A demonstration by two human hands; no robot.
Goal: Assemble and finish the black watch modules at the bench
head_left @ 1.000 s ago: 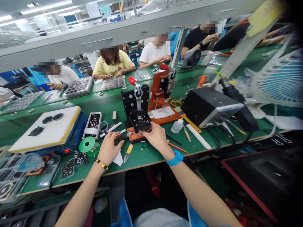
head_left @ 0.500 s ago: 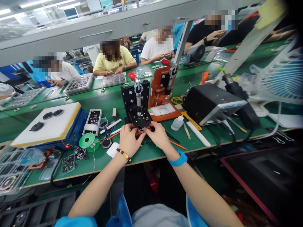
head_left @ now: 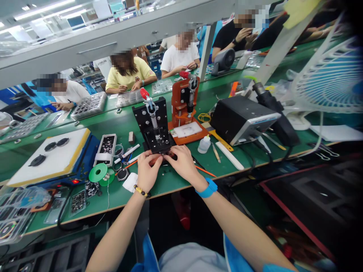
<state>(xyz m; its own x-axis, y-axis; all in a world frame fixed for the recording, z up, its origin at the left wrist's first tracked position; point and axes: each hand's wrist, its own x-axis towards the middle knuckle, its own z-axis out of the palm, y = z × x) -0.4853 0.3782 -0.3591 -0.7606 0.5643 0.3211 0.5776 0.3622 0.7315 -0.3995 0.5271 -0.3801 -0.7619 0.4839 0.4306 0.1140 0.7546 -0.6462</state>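
A black toggle-clamp press [head_left: 151, 124] with a red-tipped lever stands upright on the green bench in front of me. At its front edge, my left hand [head_left: 149, 170] is closed, thumb pointing inward and fingers curled at the base. My right hand [head_left: 183, 163] meets it from the other side, its thumb and fingers bent together near the left thumb. Between the fingertips is something small and dark, mostly covered, so I cannot make out what it is. Reddish-orange shows under the fingers. Behind to the right stands an orange toggle-clamp press [head_left: 181, 102].
Left are a blue machine with a white pad [head_left: 68, 147], a parts tray [head_left: 107, 149] and a green spool [head_left: 98, 173]. Right are a small bottle [head_left: 203, 144], a white strip [head_left: 229, 155], a black box [head_left: 241, 119] and a fan [head_left: 329, 79]. Several people work across the bench.
The whole view has shifted, so the bench and presses sit further left in the picture. Both hands stay together at the front of the black press, with the fingers slightly rearranged.
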